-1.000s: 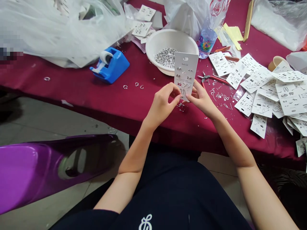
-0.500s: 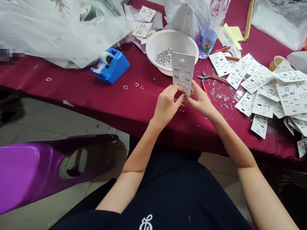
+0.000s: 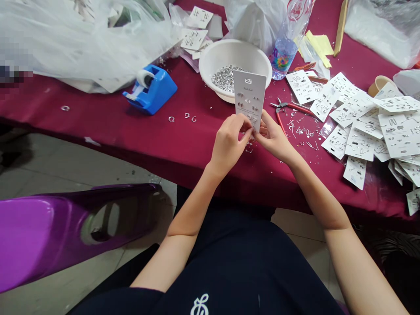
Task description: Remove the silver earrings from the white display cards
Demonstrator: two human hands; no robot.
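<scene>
Upright in front of me is a white earring card point(image 3: 250, 89) with rows of small silver earrings on its face. My left hand point(image 3: 230, 138) pinches at the card's lower left, its fingertips over the bottom row. At the lower right edge, my right hand point(image 3: 273, 136) grips the card, thumb in front and fingers partly hidden behind it. Whether a tiny piece sits between the left fingertips cannot be made out. Behind the card stands a white bowl point(image 3: 210, 78) holding many small silver pieces.
Red-handled pliers point(image 3: 297, 107) lie right of my hands among scattered silver bits. Farther right is a pile of filled earring cards point(image 3: 361, 142). A blue tape dispenser point(image 3: 157, 89) stands left, with loose rings nearby. A purple stool point(image 3: 39, 236) is below left.
Both hands keep their grip at the card's bottom. The card's top has tilted very slightly to the left; otherwise little differs.
</scene>
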